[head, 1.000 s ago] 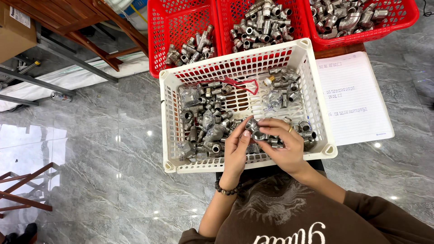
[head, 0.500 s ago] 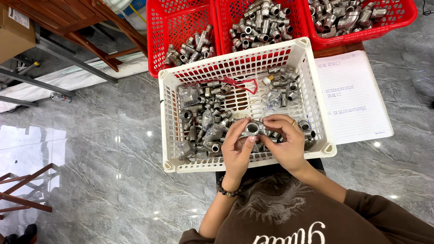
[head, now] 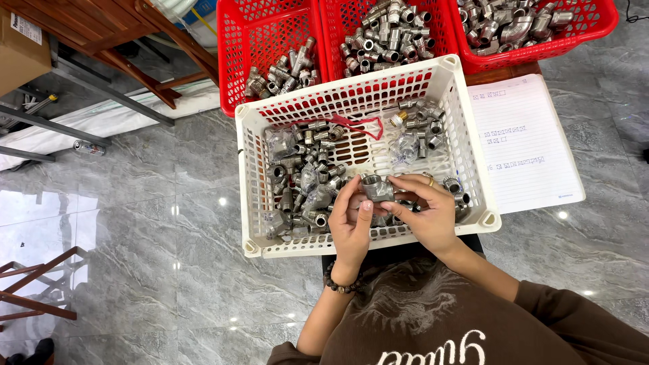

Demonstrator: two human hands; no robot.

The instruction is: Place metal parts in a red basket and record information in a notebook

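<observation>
The picture is bright and clear. Light comes from above. The shiny grey floor [head: 135, 223] shows small white spots of glare, and a big pale shine at the left edge. Shadows are soft and faint. The metal parts [head: 304, 182] in the middle gleam and look sharp. Lines bend a little near the corners.

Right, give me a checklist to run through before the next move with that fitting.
1. Metal fitting held by both hands: ok, left hand and right hand grip it.
2. Fitting over the white basket: ok.
3. Fitting's open end facing up: ok.
4. Thread condition: cannot tell.
5. Loose fittings left in the white basket: ok, many.
6. Notebook right of the basket, uncovered: ok.
</observation>
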